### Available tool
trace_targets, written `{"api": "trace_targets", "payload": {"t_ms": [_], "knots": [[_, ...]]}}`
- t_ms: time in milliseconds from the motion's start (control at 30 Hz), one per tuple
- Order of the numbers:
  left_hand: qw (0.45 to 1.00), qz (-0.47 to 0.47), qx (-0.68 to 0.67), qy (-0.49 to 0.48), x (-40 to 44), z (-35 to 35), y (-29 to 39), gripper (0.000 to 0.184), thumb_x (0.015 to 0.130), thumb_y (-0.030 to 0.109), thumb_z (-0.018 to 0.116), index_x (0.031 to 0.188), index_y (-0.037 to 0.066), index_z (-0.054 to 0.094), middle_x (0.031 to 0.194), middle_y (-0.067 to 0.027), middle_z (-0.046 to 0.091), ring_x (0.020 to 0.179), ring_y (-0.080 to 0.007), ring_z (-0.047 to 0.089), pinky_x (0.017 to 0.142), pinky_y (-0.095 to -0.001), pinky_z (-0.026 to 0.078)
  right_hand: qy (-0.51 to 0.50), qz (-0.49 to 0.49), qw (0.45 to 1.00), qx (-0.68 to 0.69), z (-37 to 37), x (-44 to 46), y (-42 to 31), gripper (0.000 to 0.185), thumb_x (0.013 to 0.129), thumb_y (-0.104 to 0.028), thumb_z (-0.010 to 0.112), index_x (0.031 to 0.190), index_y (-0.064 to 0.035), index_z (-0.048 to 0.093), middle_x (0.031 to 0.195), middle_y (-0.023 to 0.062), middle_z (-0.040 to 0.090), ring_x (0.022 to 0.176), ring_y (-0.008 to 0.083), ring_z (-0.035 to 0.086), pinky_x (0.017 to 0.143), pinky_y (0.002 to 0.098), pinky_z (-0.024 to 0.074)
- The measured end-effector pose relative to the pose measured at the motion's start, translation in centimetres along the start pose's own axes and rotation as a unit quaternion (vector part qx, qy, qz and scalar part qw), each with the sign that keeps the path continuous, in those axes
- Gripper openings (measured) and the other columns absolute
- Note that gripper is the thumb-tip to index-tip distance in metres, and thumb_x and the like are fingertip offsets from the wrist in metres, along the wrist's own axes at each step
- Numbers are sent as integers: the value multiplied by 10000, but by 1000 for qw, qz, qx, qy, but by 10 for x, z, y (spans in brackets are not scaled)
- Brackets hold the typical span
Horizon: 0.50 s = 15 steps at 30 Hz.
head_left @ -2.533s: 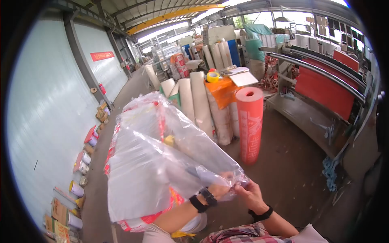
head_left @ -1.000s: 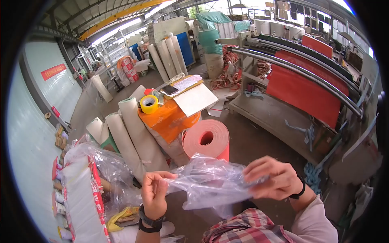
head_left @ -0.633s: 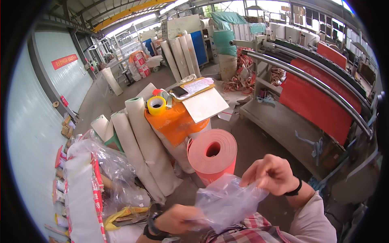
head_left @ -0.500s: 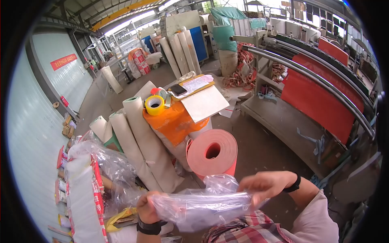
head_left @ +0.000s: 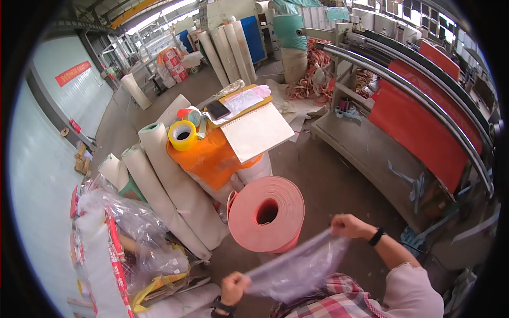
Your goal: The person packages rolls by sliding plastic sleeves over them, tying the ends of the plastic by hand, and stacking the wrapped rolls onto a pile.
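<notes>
Between my two hands a clear plastic bag is stretched, its upper edge pulled into a slanting line. My left hand, low in the view, is closed on the bag's left end. At the right and higher up, my right hand pinches the other end. Just beyond the bag a thick pink roll of sheet material stands upright, its round hollow core facing up. The bag hangs in front of my checked shirt, beside the roll's near side.
Behind the roll, an orange sack carries a yellow tape roll, a notebook and a phone. Pale rolls lean at left, near crumpled plastic film. A machine with red sheet stands right.
My hands have drawn apart, the right one moving right and the left one down. The bunched plastic bag is now pulled taut along a slant. The view has shifted slightly.
</notes>
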<state>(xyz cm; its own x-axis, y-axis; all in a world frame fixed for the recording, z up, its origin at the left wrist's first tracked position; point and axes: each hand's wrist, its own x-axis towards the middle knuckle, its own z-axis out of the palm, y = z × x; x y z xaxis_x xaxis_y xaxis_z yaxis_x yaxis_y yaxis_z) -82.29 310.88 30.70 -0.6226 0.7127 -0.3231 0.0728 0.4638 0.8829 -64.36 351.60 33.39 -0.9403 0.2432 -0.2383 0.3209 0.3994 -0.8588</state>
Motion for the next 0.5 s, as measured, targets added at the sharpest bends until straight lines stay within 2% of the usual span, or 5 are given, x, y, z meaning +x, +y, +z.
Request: {"api": "trace_targets", "payload": {"t_ms": [133, 267, 300, 367, 500], "knots": [[813, 184, -30, 552, 105, 2, 33, 69, 780, 82, 530, 817, 51, 579, 697, -60, 531, 658, -121, 509, 538, -240, 402, 334, -207, 919, -38, 29, 92, -26, 215, 736, 24, 543, 941, -37, 523, 895, 116, 553, 735, 274, 574, 635, 308, 480], [852, -112, -457, 229, 220, -46, -38, 223, 795, 91, 473, 967, 29, 602, 819, -76, 598, 708, -179, 544, 638, -299, 452, 327, -166, 930, 10, 35, 176, -36, 170, 776, -93, 549, 931, -36, 590, 862, 102, 559, 743, 243, 567, 606, 286, 464], [850, -111, -459, 233, 223, -52, -34, 223, 795, 91, 473, 967, 29, 602, 819, -76, 598, 708, -179, 544, 638, -299, 452, 208, -15, 950, 231, 21, 187, -37, 126, 791, -106, 545, 883, -39, 599, 803, 77, 553, 680, 195, 549, 566, 264, 448], [943, 51, 133, 301, 233, -63, -5, 270, 779, 56, 449, 999, 6, 597, 828, -58, 614, 713, -154, 560, 637, -275, 454, 66, 133, 875, 460, 10, 201, -39, 89, 818, -113, 538, 809, -47, 598, 649, 1, 507, 520, 78, 462, 445, 215, 376], [977, -17, -128, 172, 252, -69, 45, 280, 727, -5, 403, 926, -56, 593, 825, -108, 631, 720, -201, 609, 661, -292, 478, 103, 140, 869, 463, 11, 213, -50, 124, 828, -146, 544, 780, -40, 585, 622, -20, 493, 502, 66, 444, 425, 206, 354]]}}
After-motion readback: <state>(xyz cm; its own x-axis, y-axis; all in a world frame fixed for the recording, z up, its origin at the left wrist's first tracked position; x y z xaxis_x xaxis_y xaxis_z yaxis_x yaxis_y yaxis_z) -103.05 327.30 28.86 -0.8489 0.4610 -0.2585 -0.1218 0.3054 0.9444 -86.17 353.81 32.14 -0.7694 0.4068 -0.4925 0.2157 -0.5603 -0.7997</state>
